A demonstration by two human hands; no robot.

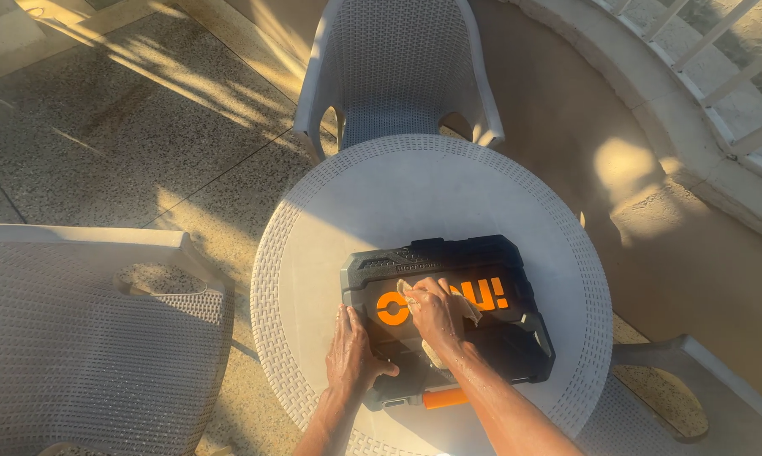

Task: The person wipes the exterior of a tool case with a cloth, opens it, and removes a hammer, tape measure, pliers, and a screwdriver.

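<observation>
Here, right hand (436, 311) pressing cloth (472, 311), toolcase (482, 338)

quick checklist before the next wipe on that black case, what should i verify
1. Case lies flat on the round table, well inside the rim: ok.
2. Left hand rests on the case's near left corner, steadying it: ok.
3. Right hand presses the cloth on the lid: ok.
4. Grip on the cloth: cannot tell, the hand covers most of it.
5. Latches shut: cannot tell, not visible from above.
6. Orange handle faces the person, away from the wiping hand: ok.
</observation>
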